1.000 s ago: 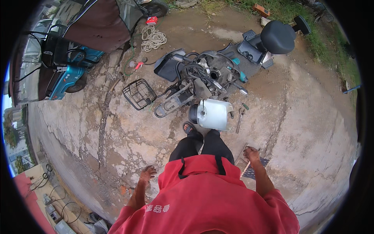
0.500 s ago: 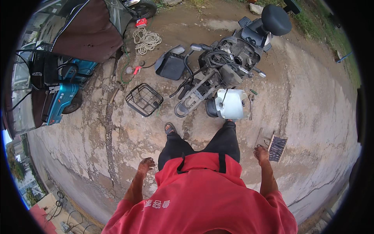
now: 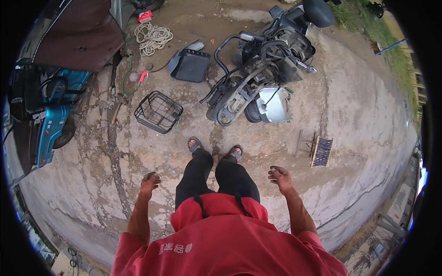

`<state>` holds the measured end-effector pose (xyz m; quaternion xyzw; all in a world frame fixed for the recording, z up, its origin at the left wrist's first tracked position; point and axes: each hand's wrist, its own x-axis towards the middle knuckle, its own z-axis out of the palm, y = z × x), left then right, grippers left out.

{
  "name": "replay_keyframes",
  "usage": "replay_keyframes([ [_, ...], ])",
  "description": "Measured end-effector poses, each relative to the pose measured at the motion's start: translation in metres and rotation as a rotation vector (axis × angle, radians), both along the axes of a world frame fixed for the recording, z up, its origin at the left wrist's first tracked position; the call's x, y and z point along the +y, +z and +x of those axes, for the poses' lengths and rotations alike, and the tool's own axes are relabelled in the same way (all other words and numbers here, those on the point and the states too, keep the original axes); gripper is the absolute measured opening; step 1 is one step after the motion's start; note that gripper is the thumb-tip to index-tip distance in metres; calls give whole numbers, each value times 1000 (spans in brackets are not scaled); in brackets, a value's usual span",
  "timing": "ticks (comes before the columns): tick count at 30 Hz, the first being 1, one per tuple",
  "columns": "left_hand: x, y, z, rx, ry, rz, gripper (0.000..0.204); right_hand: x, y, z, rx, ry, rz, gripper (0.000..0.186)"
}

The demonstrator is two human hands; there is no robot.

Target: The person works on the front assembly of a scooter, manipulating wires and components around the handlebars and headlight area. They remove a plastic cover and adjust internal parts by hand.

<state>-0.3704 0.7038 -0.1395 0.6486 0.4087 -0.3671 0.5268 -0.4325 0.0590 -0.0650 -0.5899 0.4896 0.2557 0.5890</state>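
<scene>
My left hand [image 3: 149,182] hangs beside my left thigh, fingers loosely curled and apart, touching nothing. On the other side my right hand [image 3: 280,178] is held out with its fingers spread and holds nothing. Ahead of my feet a partly stripped scooter [image 3: 264,73] leans over on the ground, its frame and cables bared. By its front end lies a pale, shiny panel [image 3: 272,110] with a dark part behind it. A black wire basket [image 3: 159,112] sits ahead of my left foot. Nearest to my right hand is a small folding stool [image 3: 321,152] with a dark woven seat.
Beyond the basket are a black plastic tray [image 3: 191,64], a coil of pale rope [image 3: 155,39], a red box [image 3: 144,16] and a red-handled tool [image 3: 143,76] on a hose. A hammer [image 3: 117,110] lies left. A blue vehicle [image 3: 49,133] stands at far left on the cracked concrete.
I have stepped back from the scooter, and both my feet now show. My right hand has moved away from the stool and toward my body. The left hand has stayed low and empty.
</scene>
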Motion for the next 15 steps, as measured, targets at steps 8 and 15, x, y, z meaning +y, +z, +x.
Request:
replay_keyframes([
  [8,-109,-29,50,-63,-188,-66,57,13,-97,30,-12,-4,110,34],
  [15,-217,-198,112,-417,-316,-246,65,50,-262,107,-111,35,331,32],
])
